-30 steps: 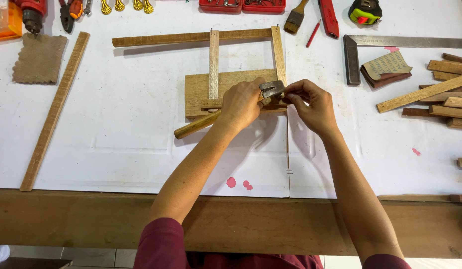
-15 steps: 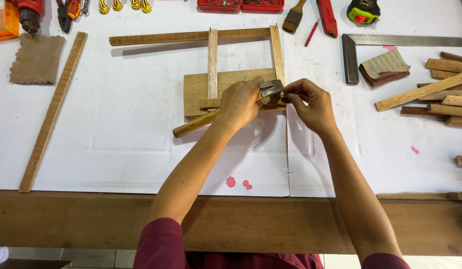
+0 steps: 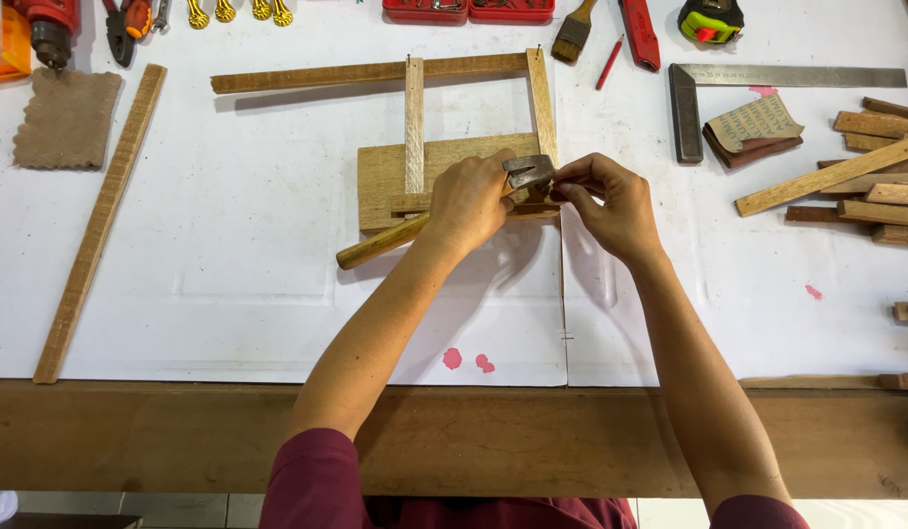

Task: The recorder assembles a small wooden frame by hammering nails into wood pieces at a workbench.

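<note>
My left hand point(image 3: 471, 201) grips a hammer close to its metal head point(image 3: 528, 172); the wooden handle point(image 3: 376, 245) sticks out down-left. The head rests on the lower right corner of a frame of thin wooden slats point(image 3: 415, 122) laid over a flat wooden block point(image 3: 381, 171). My right hand point(image 3: 611, 201) pinches something small at that corner, right next to the hammer head; what it pinches is hidden by the fingers. A long slat point(image 3: 366, 72) forms the frame's top.
White paper point(image 3: 229, 245) covers the wooden bench. A long strip point(image 3: 96, 230) and a brown sanding pad point(image 3: 67, 118) lie left. A steel square point(image 3: 684, 108), sandpaper point(image 3: 753, 127) and several wood offcuts point(image 3: 826, 176) lie right. A drill, pliers, a brush and a tape measure line the far edge.
The hammer head has dipped slightly onto the frame corner; both hands stay in place.
</note>
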